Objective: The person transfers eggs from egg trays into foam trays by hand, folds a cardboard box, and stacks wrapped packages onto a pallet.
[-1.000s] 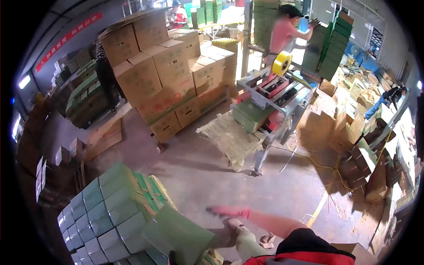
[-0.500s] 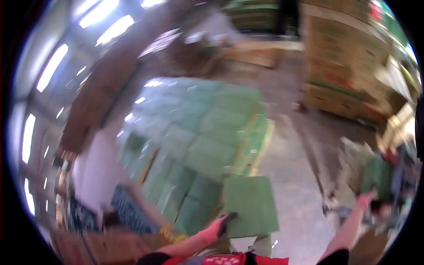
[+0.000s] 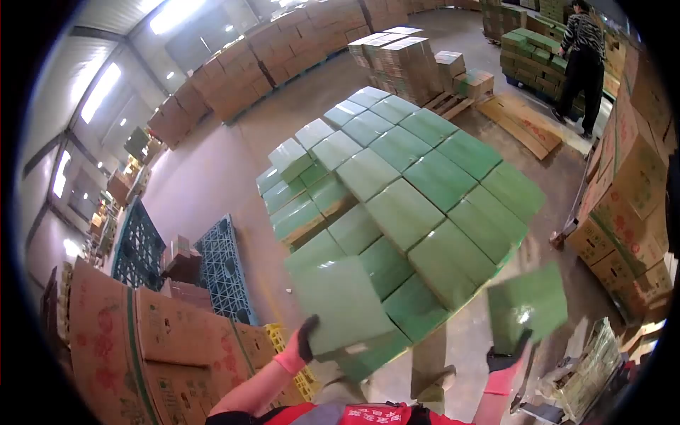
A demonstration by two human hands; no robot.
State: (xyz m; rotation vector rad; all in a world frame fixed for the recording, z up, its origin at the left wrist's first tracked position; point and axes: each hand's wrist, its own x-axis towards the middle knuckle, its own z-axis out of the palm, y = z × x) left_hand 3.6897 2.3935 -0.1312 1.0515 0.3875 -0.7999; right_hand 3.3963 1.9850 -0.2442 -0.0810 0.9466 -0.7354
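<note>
My left hand (image 3: 301,347), in a pink and black glove, grips the near left side of a pale green box (image 3: 340,301) held over the near corner of the stack. On the right, my right hand (image 3: 508,354), gloved the same way, holds a second green box (image 3: 528,304) by its near edge, beside the stack and above the floor. Between and beyond both hands is a broad stack of green boxes (image 3: 404,212), with a lower level at its near left part. The undersides of both held boxes are hidden.
Brown cartons (image 3: 184,354) stand near left, with a yellow crate (image 3: 306,386) beside them. A blue pallet (image 3: 225,269) lies on the left. More cartons (image 3: 623,205) rise at the right. A person (image 3: 584,60) stands by green boxes at the far right.
The view has swung left from the machine to the stack. Both hands now hold green boxes; my right hand, which was empty at first, has brought one beside the stack.
</note>
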